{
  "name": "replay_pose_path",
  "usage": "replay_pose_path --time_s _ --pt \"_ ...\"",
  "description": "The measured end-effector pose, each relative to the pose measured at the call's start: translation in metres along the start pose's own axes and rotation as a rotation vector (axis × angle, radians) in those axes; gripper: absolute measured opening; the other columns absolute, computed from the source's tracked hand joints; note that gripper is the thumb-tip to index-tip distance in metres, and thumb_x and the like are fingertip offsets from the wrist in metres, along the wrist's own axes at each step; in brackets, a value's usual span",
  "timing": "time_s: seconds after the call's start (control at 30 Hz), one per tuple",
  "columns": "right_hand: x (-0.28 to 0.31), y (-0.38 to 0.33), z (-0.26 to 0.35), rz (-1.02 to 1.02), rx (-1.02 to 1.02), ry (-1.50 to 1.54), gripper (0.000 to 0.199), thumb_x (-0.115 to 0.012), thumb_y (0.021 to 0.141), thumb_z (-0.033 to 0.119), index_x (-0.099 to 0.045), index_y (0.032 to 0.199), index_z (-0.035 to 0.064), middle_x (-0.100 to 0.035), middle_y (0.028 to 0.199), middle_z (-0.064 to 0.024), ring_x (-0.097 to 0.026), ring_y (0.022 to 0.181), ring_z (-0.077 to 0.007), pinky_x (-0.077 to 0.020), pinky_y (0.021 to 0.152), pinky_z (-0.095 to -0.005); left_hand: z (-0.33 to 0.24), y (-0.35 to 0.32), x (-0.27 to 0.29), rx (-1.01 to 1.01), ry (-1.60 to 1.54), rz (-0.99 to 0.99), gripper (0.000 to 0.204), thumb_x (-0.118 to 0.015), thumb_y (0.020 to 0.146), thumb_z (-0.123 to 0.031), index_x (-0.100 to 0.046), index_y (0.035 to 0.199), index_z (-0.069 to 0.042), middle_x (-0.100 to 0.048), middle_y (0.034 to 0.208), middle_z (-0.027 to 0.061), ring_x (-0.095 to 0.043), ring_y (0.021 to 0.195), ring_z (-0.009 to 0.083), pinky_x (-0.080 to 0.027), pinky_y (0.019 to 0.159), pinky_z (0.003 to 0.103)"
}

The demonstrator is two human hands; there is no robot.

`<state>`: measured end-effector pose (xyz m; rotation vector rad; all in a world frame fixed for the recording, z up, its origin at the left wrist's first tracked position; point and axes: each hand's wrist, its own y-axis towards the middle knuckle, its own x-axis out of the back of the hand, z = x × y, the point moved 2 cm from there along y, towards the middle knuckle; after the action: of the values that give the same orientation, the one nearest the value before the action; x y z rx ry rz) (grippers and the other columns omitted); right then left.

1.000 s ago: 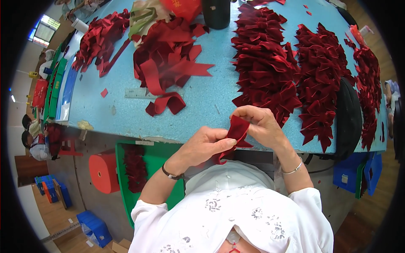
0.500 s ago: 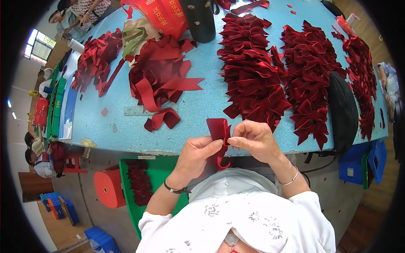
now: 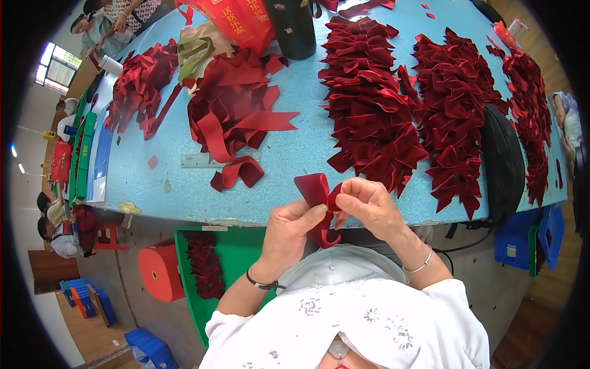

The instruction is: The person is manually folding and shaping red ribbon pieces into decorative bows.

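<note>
Between my hands, just over the table's near edge, is a dark red velvet ribbon (image 3: 312,188) bent into loops. My left hand (image 3: 291,229) pinches it at its middle, thumb on top; one loop stands up above the thumb and a tail curls below. My right hand (image 3: 367,208) is closed on the ribbon's right side, thumb and forefinger together at a smaller loop. The other right fingers are curled and partly hidden. Beyond my hands lies a long row of finished-looking red velvet bows (image 3: 369,104), with another row of bows (image 3: 452,117) to its right.
Loose red ribbon strips (image 3: 230,111) and a clear ruler (image 3: 206,161) lie at left on the blue table (image 3: 153,190). A dark tumbler (image 3: 291,27) stands behind. A black bag (image 3: 501,163) hangs over the right edge. Below are a green crate (image 3: 236,264) and a red roll (image 3: 161,271).
The ribbon's upper loop has tilted left and opened wider. My right hand has shifted slightly and now spreads a rounder loop on the right side. My left hand keeps its pinch.
</note>
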<state>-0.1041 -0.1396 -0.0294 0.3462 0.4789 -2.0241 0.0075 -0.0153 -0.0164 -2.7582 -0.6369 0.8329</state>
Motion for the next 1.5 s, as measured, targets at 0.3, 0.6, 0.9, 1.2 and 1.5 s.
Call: replay_pose_path --time_s 0.3,0.6,0.9,1.2,1.5 --pt "-0.002 0.004 -0.002 -0.044 0.206 -0.104 0.013 -0.066 0.083 0.012 -0.064 0.084 -0.0014 -0.062 0.072 -0.0029 -0.058 0.065 -0.0075 -0.0471 0.058 -0.0207 -0.008 0.000 0.000 0.079 -0.102 -0.017 0.016 -0.057 0.089 -0.009 -0.059 0.100 0.002 -0.064 0.091 0.0074 -0.059 0.079 0.0125 -0.048 0.072 0.027" --pt "0.002 0.007 -0.001 0.045 0.125 -0.164 0.011 -0.065 0.083 0.009 -0.063 0.084 -0.0023 -0.061 0.073 -0.0034 -0.059 0.067 -0.0088 -0.0497 0.061 -0.0211 -0.012 0.004 0.000 0.052 0.020 0.076 0.021 -0.057 0.088 -0.009 -0.059 0.103 0.005 -0.063 0.097 0.0077 -0.059 0.084 0.0109 -0.047 0.075 0.023" --pt "-0.001 -0.001 -0.002 -0.168 0.215 -0.282 0.010 -0.067 0.080 0.005 -0.059 0.082 -0.0013 -0.060 0.076 -0.0032 -0.058 0.071 -0.0100 -0.0482 0.064 -0.0224 -0.011 0.005 0.007 0.079 0.013 0.022 0.013 -0.057 0.086 -0.006 -0.058 0.096 0.002 -0.063 0.090 0.0054 -0.057 0.079 0.0084 -0.047 0.072 0.022" --pt "-0.012 -0.017 -0.004 -0.091 0.771 -0.947 0.021 -0.071 0.068 -0.001 -0.057 0.083 -0.0008 -0.059 0.079 -0.0127 -0.058 0.072 -0.0272 -0.0463 0.063 -0.0335 -0.003 0.011 0.003 -0.047 -0.072 -0.106 0.023 -0.063 0.082 -0.002 -0.055 0.104 0.002 -0.063 0.093 0.0060 -0.058 0.081 0.0086 -0.047 0.071 0.021" --pt "-0.020 -0.017 0.002 -0.081 0.821 -0.987 0.018 -0.069 0.069 -0.001 -0.057 0.083 -0.0015 -0.060 0.079 -0.0122 -0.058 0.069 -0.0241 -0.0461 0.062 -0.0318 0.002 0.007 0.011 -0.087 -0.079 -0.204 0.028 -0.066 0.082 -0.004 -0.054 0.107 0.003 -0.063 0.098 0.0088 -0.060 0.082 0.0115 -0.049 0.075 0.023"
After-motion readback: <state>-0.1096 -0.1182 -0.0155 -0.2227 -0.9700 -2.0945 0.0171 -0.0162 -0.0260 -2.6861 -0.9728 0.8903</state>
